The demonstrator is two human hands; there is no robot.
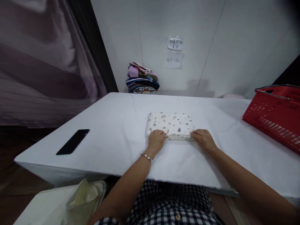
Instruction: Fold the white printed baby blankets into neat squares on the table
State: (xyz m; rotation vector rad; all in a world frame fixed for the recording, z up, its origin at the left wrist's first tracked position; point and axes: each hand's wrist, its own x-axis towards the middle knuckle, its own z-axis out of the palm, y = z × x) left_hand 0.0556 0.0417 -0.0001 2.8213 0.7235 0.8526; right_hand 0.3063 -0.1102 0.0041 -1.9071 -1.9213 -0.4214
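Rectangular white cloth with small dark prints (170, 122): folded flat, we find it on the white-covered worktop (112, 134), between both hands.
Left hand (156, 142): grip closed on the near left corner.
Right hand (204, 139): grip pinching the near right corner.
Layers: we see several stacked at the near edge, so folding looks well advanced.
Outstanding: corners not yet released; whether any fold remains, we cannot tell.
Multicoloured fabric pile (142, 82): beyond the far edge, well apart.
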